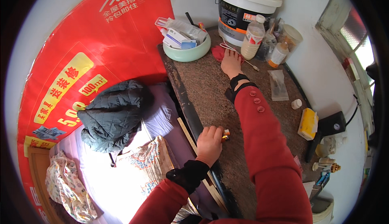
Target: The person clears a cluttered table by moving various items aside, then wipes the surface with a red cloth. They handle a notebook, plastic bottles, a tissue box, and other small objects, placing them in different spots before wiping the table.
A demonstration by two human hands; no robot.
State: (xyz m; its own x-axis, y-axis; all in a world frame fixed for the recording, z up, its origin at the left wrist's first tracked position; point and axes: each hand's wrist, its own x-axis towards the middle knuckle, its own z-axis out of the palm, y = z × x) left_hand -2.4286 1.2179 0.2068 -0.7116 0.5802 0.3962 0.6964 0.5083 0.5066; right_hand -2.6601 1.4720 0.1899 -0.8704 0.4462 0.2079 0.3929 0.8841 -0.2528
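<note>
My left hand point(209, 145) is closed around a few small batteries point(225, 135) near the left edge of the dark speckled tabletop. Their orange and dark ends stick out past my fingers. Farther off, my right hand point(231, 65) bends its fingers down onto a crumpled red cloth point(218, 54), which shows on both sides of it. A white cable point(253, 66) loops over the cloth and comes out to the right of the hand. My fingertips are partly hidden there. Just right of this hand stands a plastic bottle point(253, 39) with pale contents.
A pale green bowl point(187, 54) of boxes and packets sits at the far left corner. Behind stands a large white bucket point(248, 5). On the right are a clear bag point(278, 85), a white cap point(296, 104) and a yellow pack point(308, 124). A bed with a dark jacket point(115, 110) lies left.
</note>
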